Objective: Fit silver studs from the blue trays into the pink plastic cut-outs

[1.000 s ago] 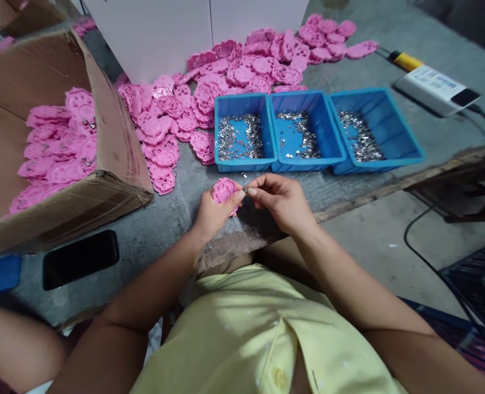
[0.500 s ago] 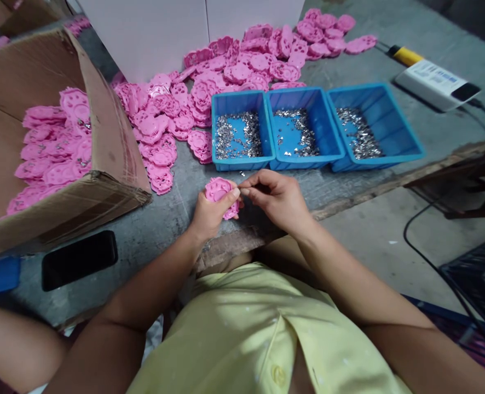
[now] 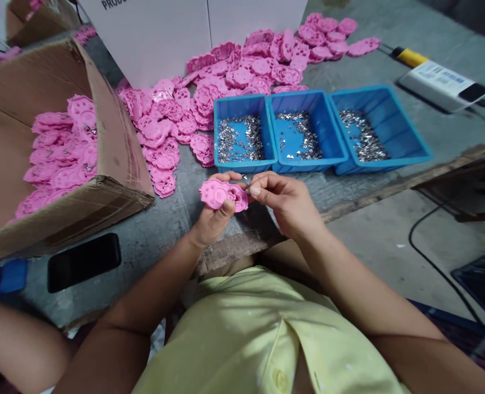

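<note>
A pink plastic part (image 3: 218, 195) with a scalloped edge and small holes is gripped in my left hand (image 3: 212, 223), thumb across its front. Against its right end, my right hand (image 3: 287, 201) is pinched; a tiny metallic bit seems to show at the fingertips, too small to name. Just behind my hands stand three blue bins, the left bin (image 3: 246, 166), the middle bin (image 3: 311, 166) and the right bin (image 3: 404, 163), with small shiny metal pieces in each. A few loose metal pieces lie on the table before the left bin.
A pile of pink plastic parts (image 3: 205, 98) spreads behind the bins. At left stands an open cardboard box (image 3: 119, 180) holding more of them. A black phone (image 3: 84, 262) lies near it. A yellow-handled tool (image 3: 409, 56) and a white-grey device (image 3: 443, 85) lie at back right.
My left hand has turned the pink part so that more of its face shows, with the thumb now lower on it. My right hand stays pinched at its right end.
</note>
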A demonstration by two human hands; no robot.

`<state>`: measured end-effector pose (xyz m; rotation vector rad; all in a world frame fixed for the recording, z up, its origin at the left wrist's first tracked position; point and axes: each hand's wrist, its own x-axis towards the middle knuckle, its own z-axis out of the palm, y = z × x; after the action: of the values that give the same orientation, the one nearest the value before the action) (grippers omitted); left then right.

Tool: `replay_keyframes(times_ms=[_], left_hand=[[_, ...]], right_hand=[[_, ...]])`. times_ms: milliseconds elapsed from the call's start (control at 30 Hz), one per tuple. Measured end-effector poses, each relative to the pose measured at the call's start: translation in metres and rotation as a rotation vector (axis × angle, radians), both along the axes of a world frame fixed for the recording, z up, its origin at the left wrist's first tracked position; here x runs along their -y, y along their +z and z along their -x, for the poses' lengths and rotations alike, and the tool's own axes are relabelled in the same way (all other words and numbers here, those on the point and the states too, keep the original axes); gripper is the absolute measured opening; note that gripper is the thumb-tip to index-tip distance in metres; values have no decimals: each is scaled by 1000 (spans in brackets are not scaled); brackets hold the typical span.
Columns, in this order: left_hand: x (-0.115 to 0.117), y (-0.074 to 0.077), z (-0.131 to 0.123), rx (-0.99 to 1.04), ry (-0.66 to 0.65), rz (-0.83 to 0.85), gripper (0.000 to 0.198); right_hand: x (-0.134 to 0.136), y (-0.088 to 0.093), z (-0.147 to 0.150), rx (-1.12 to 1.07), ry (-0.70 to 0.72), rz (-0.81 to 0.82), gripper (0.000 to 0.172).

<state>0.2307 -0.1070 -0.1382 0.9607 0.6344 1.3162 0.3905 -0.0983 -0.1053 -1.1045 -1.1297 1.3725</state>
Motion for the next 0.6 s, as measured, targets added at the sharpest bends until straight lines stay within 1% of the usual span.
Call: replay_keyframes(times_ms=[100, 233, 300, 367, 467, 533, 600], left_hand=[[-4, -5, 1, -61, -20, -171, 52], [-9, -11, -1, -148, 70, -462, 63], [-10, -13, -4, -169, 110, -543, 65], [-10, -13, -6, -191, 129, -566, 64], [-8, -11, -7, -194, 136, -557, 63], [-5, -8, -7, -176, 130, -514, 61], [-2, -4, -7, -168, 127, -427, 59]], right_hand=[[6, 6, -4, 44, -8, -27, 25], [13, 12, -7, 170, 47, -67, 22], [15, 15, -6, 244, 87, -90, 21], [17, 17, -5, 337, 102, -122, 18], [17, 18, -4, 440, 118, -162, 16], [17, 18, -3, 458, 143, -177, 16], [16, 17, -3, 455, 169, -188, 17]])
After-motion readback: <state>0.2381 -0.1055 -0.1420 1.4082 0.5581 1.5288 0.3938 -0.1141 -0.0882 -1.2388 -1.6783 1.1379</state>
